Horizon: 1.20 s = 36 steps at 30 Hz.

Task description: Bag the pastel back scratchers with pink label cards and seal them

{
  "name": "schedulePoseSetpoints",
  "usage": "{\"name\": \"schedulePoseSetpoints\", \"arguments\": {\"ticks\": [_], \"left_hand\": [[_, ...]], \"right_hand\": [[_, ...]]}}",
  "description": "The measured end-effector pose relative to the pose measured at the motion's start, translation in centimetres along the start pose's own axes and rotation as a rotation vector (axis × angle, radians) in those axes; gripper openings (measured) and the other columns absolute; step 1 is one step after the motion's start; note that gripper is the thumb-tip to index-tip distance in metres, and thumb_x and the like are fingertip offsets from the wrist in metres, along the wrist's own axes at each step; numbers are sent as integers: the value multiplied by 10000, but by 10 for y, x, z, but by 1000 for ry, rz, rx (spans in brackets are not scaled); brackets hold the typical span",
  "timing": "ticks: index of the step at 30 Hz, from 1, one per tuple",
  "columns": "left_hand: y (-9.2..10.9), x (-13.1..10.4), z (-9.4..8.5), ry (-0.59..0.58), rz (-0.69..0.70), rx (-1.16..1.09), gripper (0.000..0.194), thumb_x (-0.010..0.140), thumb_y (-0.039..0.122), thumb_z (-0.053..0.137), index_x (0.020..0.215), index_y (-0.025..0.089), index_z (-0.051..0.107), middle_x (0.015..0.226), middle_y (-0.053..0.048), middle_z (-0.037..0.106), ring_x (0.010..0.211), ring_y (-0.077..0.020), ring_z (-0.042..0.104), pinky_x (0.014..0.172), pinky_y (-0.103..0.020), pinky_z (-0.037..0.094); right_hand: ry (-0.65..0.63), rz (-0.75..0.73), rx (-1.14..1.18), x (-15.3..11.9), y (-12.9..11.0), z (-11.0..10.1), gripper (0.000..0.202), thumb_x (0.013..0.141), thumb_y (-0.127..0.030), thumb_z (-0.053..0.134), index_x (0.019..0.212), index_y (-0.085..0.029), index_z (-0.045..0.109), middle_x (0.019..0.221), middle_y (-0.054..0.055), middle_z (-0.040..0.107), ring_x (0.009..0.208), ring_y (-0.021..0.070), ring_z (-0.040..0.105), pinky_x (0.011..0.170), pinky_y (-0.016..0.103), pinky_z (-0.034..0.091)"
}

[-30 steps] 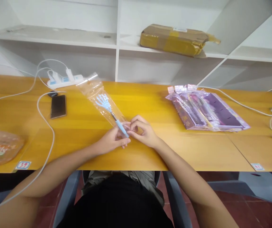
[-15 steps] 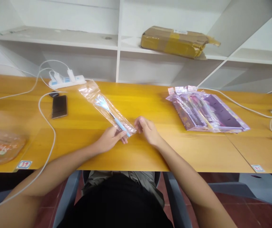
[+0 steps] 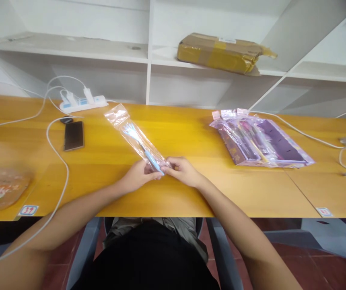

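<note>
A back scratcher point(image 3: 151, 158) with a light blue handle and a pale claw-shaped head lies inside a clear plastic bag point(image 3: 121, 115). The bag slants above the table, its head end pointing to the far left. My left hand point(image 3: 139, 175) is closed on the handle end through the plastic, thumb on top. My right hand point(image 3: 182, 170) pinches the near end of the bag, thumb and fingers together, close beside the left thumb. The fingers under the bag are partly hidden.
To the right stands a purple box point(image 3: 293, 145) holding several bagged items. A phone point(image 3: 73, 135) and a power strip point(image 3: 84, 103) with white cables sit to the left. An orange package point(image 3: 2, 187) lies near left. A taped carton point(image 3: 218, 54) rests on the shelf.
My right hand has moved left and slightly down, from beside the bag's end to pinching it. The left hand keeps its hold, and the bag looks straighter.
</note>
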<state>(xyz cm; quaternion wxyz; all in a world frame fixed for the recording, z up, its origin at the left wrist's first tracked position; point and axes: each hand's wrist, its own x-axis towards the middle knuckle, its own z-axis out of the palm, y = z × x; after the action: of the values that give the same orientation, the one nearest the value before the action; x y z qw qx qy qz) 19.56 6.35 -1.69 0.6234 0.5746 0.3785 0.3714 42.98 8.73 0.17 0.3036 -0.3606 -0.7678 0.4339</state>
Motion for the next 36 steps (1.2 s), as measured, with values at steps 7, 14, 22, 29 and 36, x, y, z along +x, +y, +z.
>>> {"name": "schedulePoseSetpoints", "arguments": {"ticks": [7, 14, 22, 29, 36], "left_hand": [[13, 2, -2, -15, 25, -11, 423, 822, 402, 907, 1117, 159, 725, 962, -79, 798, 850, -218, 748, 826, -378, 604], [4, 1, -1, -86, 24, 12, 394, 871, 439, 864, 1117, 163, 727, 930, -73, 798, 807, -204, 745, 804, -362, 598], [10, 2, -1, -26, 42, 35, 374, 869, 420, 856, 1081, 162, 687, 939, -68, 769, 824, -198, 721, 822, -363, 581], [16, -4, -2, -110, 16, 111, 341, 893, 370, 796, 1141, 163, 686, 1002, -81, 762, 840, -203, 698, 806, -349, 550], [35, -16, 3, -473, 96, 419, 88, 929, 268, 709, 979, 208, 750, 868, -20, 749, 727, -172, 655, 693, -283, 493]], "right_hand": [[-17, -18, 43, 1, 0, -2, 537, 997, -695, 635, 796, -198, 601, 709, -25, 542, 667, 132, 447, 624, 259, 370], [-174, -66, 206, 1, -7, 1, 448, 1066, -594, 596, 981, -185, 756, 932, 49, 787, 867, 214, 730, 826, 324, 556], [-3, -73, -36, 3, -5, -6, 518, 1091, -601, 533, 807, -196, 688, 765, 15, 678, 723, 165, 612, 733, 287, 478], [150, 31, 130, 1, 1, -8, 509, 1061, -694, 528, 957, -213, 655, 697, -35, 548, 603, 134, 494, 609, 279, 423], [80, 161, 527, 0, 3, 0, 517, 896, -682, 788, 1096, -221, 669, 884, 27, 715, 575, 113, 531, 486, 257, 423]]}}
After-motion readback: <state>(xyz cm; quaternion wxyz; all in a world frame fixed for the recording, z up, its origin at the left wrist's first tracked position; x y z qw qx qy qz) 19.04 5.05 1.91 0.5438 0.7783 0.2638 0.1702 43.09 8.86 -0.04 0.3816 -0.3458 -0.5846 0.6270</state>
